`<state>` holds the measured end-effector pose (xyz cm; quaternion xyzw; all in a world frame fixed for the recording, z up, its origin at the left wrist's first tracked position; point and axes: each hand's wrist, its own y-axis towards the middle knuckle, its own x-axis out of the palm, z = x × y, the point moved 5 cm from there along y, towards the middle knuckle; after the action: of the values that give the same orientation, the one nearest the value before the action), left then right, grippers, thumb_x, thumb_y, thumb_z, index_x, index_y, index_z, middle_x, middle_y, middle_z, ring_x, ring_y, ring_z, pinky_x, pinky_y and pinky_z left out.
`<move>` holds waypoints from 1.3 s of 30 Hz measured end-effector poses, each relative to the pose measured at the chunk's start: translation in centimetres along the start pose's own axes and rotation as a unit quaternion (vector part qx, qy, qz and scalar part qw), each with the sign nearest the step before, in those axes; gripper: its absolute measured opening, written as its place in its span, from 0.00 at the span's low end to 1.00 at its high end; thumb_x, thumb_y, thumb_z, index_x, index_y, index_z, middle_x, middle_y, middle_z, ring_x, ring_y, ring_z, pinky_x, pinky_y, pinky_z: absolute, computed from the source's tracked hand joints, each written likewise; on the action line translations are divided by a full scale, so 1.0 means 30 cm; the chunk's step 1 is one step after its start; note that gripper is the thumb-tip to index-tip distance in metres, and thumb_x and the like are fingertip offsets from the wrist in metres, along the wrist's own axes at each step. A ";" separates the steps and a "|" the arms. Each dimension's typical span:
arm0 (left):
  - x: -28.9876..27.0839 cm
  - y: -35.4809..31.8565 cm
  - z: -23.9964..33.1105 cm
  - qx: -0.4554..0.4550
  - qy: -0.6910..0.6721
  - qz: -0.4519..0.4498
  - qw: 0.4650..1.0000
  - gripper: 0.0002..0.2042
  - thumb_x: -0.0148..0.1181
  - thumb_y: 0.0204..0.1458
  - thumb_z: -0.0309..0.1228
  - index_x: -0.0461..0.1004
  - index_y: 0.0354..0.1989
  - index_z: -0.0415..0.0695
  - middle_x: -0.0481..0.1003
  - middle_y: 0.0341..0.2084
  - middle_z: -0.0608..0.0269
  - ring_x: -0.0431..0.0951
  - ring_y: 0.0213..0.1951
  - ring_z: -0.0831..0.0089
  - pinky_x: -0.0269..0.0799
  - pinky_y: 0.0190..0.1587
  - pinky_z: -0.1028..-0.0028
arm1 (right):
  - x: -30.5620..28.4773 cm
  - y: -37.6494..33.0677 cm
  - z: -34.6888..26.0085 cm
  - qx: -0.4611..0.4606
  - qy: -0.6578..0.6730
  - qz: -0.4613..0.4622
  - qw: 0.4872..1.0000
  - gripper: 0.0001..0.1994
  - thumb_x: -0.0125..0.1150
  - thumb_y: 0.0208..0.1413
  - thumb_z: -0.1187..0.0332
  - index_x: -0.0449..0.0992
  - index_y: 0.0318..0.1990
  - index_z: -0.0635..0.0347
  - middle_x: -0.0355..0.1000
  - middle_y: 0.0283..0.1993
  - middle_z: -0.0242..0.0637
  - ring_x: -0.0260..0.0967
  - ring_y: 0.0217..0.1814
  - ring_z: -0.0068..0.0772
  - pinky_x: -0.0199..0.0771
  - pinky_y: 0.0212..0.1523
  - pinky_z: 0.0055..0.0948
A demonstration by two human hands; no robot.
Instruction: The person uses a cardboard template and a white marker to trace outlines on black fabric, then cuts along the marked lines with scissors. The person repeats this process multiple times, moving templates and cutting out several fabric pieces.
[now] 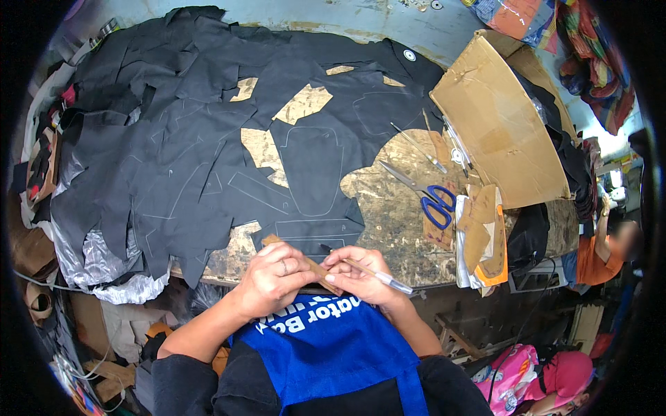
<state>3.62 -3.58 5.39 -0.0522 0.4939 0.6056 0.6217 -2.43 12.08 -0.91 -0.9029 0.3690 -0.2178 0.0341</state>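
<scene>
My left hand [274, 274], a ring on one finger, is closed around a narrow brown strip [316, 269] at the table's near edge. My right hand [359, 272] is closed too, with a pen [378, 275] running through its fingers, its clear end out to the right. Its fingertips meet the strip's lower end; whether they also grip it I cannot tell. Just beyond both hands lies black sheet material [312, 166] marked with pale outlines of pattern shapes. Further right, blue-handled scissors [423, 196] rest partly open on the worn wooden tabletop [374, 173].
Brown pattern pieces and papers [480, 232] are stacked at the right edge. Behind them leans a big cardboard sheet [499, 121]. Another pen [423, 149] lies by the scissors. Black scraps [159, 62] heap at the far left. Two people, in orange [598, 256] and pink [513, 378], are at right.
</scene>
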 end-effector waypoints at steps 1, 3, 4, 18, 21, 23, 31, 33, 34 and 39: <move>0.007 0.013 -0.005 0.006 0.007 0.004 1.000 0.14 0.67 0.30 0.21 0.78 0.31 0.43 0.76 0.28 0.65 0.76 0.35 0.66 0.71 0.38 0.67 | -0.015 -0.003 0.002 0.005 0.021 0.003 1.000 0.12 0.63 0.52 0.77 0.72 0.44 0.67 0.75 0.38 0.38 0.73 0.35 0.19 0.76 0.30 0.20; 0.020 0.032 -0.083 -0.159 0.037 0.010 0.986 0.30 0.72 0.35 0.35 0.70 0.50 0.44 0.76 0.39 0.54 0.74 0.42 0.58 0.70 0.44 0.63 | -0.100 -0.019 -0.033 -0.086 -0.005 0.108 0.990 0.12 0.64 0.49 0.80 0.71 0.42 0.68 0.75 0.34 0.39 0.74 0.31 0.21 0.76 0.28 0.20; 0.031 0.035 -0.138 -0.280 0.069 0.005 0.957 0.36 0.73 0.34 0.38 0.65 0.55 0.44 0.74 0.40 0.50 0.73 0.44 0.55 0.69 0.45 0.62 | -0.153 -0.018 -0.050 -0.123 -0.022 0.162 0.979 0.12 0.63 0.48 0.81 0.71 0.41 0.67 0.75 0.35 0.40 0.73 0.30 0.22 0.75 0.26 0.21; -0.122 0.073 -0.327 -0.423 -0.265 -0.050 0.865 0.40 0.70 0.32 0.22 0.61 0.61 0.45 0.71 0.43 0.57 0.73 0.45 0.69 0.71 0.45 0.70 | -0.594 0.103 -0.091 -0.320 -0.069 0.405 0.853 0.13 0.61 0.47 0.84 0.68 0.39 0.61 0.70 0.35 0.33 0.69 0.31 0.19 0.76 0.33 0.20; -0.248 -0.058 -0.330 -0.443 -0.156 -0.123 0.874 0.41 0.70 0.30 0.19 0.63 0.61 0.45 0.71 0.47 0.58 0.70 0.52 0.65 0.66 0.54 0.67 | -0.535 0.086 -0.099 -0.334 -0.013 0.399 0.854 0.13 0.61 0.48 0.84 0.68 0.39 0.61 0.70 0.35 0.34 0.70 0.30 0.20 0.77 0.29 0.23; -0.289 -0.119 -0.304 -0.438 -0.126 -0.142 0.879 0.39 0.69 0.30 0.19 0.66 0.59 0.45 0.71 0.50 0.53 0.68 0.56 0.59 0.60 0.60 0.68 | -0.461 0.083 -0.100 -0.309 0.010 0.373 0.875 0.14 0.62 0.47 0.85 0.69 0.40 0.62 0.70 0.34 0.34 0.70 0.32 0.19 0.75 0.34 0.20; -0.305 -0.176 -0.171 -0.458 0.077 -0.107 0.879 0.37 0.71 0.31 0.24 0.67 0.58 0.44 0.60 0.62 0.47 0.59 0.62 0.48 0.59 0.62 0.64 | -0.089 0.189 -0.036 -0.229 0.019 0.218 0.948 0.16 0.60 0.49 0.85 0.67 0.45 0.68 0.69 0.39 0.37 0.72 0.32 0.21 0.76 0.32 0.19; -0.317 -0.164 -0.163 -0.452 0.142 -0.037 0.880 0.36 0.72 0.31 0.26 0.68 0.56 0.43 0.60 0.62 0.48 0.60 0.62 0.49 0.60 0.61 0.63 | -0.022 0.211 -0.014 -0.197 0.002 0.199 0.960 0.15 0.60 0.50 0.83 0.66 0.45 0.69 0.70 0.36 0.39 0.73 0.34 0.22 0.76 0.32 0.19; -0.322 -0.152 -0.161 -0.431 0.181 0.016 0.884 0.36 0.73 0.31 0.27 0.68 0.56 0.42 0.60 0.62 0.48 0.61 0.61 0.50 0.60 0.61 0.62 | 0.007 0.222 -0.003 -0.179 -0.008 0.191 0.965 0.14 0.60 0.51 0.83 0.66 0.45 0.69 0.71 0.35 0.39 0.73 0.34 0.22 0.76 0.32 0.19; -0.193 -0.064 -0.233 -0.312 0.209 -0.062 0.925 0.25 0.68 0.42 0.38 0.73 0.52 0.51 0.59 0.62 0.50 0.57 0.64 0.52 0.49 0.63 0.47 | 0.112 0.256 0.012 -0.157 -0.236 0.184 0.941 0.11 0.61 0.47 0.82 0.72 0.39 0.68 0.73 0.35 0.35 0.72 0.33 0.19 0.77 0.34 0.19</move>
<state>2.61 -12.77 4.74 -0.3996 0.3949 0.6642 0.4932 -5.17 4.19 -1.70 -0.8387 0.5395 0.0722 0.0179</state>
